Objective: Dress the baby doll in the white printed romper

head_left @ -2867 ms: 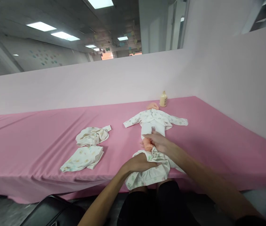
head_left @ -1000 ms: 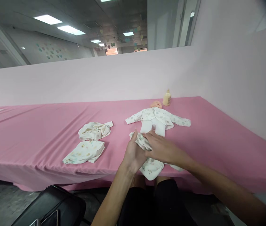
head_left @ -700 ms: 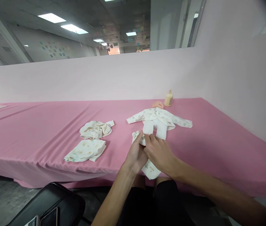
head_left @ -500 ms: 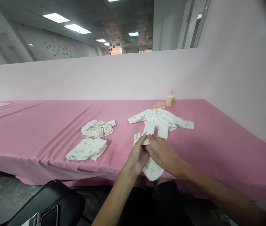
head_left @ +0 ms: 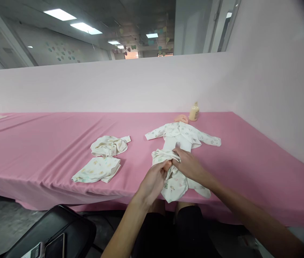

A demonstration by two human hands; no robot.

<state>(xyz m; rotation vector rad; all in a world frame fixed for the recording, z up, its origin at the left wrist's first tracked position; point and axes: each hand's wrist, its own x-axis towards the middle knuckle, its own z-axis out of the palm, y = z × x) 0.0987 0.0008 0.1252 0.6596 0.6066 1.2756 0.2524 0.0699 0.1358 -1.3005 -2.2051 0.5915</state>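
Observation:
A baby doll (head_left: 182, 118) lies on its back, head toward the wall, in a white patterned top (head_left: 174, 129) with both sleeves spread. Over its legs is a pair of white patterned baby pants (head_left: 174, 184), bunched near the waist. My left hand (head_left: 154, 179) pinches the pants' fabric at the near side. My right hand (head_left: 189, 163) grips the bunched cloth just above and to the right, close against the left fingertips. A white leg end (head_left: 202, 191) shows beyond my right wrist. My hands hide part of the doll's legs.
Two crumpled baby garments, one (head_left: 109, 146) behind the other (head_left: 98, 170), lie left on the pink tablecloth (head_left: 47, 143). A pump bottle (head_left: 194, 111) stands by the doll's head. A black chair (head_left: 71, 225) holds a phone (head_left: 55, 247) at lower left.
The bunched pants have spread out over the doll's upper legs. My left hand has shifted slightly down and left, and a white leg end now shows at the right.

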